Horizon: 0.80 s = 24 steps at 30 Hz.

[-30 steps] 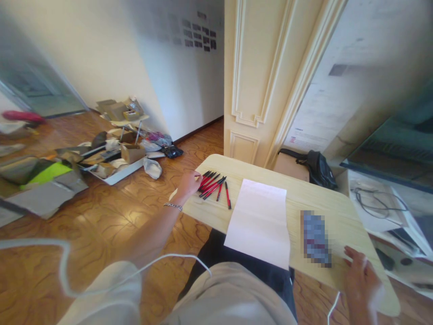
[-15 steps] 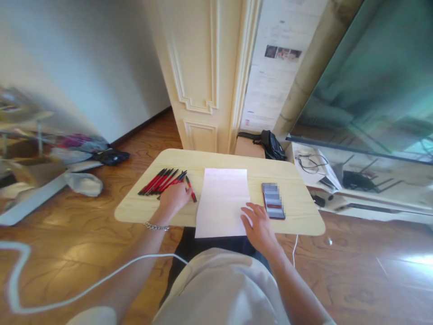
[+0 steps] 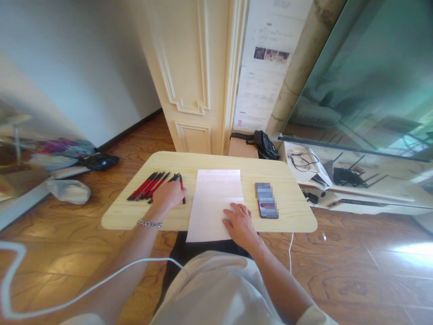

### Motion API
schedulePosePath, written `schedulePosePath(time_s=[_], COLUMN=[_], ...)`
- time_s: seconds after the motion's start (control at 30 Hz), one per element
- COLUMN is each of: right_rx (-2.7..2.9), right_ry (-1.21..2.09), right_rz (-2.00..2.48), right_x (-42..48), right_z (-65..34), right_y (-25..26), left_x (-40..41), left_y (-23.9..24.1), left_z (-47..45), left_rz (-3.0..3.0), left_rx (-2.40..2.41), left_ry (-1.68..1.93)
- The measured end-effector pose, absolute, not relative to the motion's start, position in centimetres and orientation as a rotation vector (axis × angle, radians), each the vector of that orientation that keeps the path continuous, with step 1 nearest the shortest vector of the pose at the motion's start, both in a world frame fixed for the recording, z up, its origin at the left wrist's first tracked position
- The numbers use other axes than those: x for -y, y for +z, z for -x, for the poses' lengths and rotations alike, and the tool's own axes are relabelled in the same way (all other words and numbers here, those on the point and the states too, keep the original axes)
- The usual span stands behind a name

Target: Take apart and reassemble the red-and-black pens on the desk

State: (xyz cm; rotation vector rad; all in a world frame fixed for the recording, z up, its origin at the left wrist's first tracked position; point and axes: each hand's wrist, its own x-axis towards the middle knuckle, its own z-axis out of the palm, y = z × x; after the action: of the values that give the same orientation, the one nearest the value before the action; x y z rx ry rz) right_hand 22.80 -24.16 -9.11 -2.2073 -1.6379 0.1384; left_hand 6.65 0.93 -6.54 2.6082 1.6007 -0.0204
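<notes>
My left hand is at the left part of the table, its fingers bent and closed on a red and black pen at its right side. The fingertips are partly hidden by the back of the hand. Several more red and black pens lie side by side, slanted, just left of that hand, some partly covered by it. A white sheet of paper with faint lines lies in the middle. Resting on its lower right part is my right hand, fingers spread and holding nothing.
To the right of the paper a phone lies on the light wooden table. A white cable crosses over my left forearm. Behind the table are a cream door panel, a black bag and a large screen.
My right hand has slid left, further onto the paper. The pen at my left hand has turned to point more straight away from me. The whole view has shifted slightly.
</notes>
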Motion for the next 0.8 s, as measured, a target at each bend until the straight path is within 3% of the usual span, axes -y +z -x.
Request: schedulePosePath(time_s=[0.3,0.8], right_rx=[1.622,1.583], right_ry=[0.142,0.118], right_rz=[2.195,2.14], right_x=[24.2,24.2], right_z=[-22.9,-23.5], right_y=[-9.2,-9.3], left_x=[5.7,9.9], left_y=[-5.7,-8.2], left_z=[-10.1,-12.3], left_rz=[-2.657,-2.595], left_rx=[-1.177,-1.226], left_ry=[0.137,0.128])
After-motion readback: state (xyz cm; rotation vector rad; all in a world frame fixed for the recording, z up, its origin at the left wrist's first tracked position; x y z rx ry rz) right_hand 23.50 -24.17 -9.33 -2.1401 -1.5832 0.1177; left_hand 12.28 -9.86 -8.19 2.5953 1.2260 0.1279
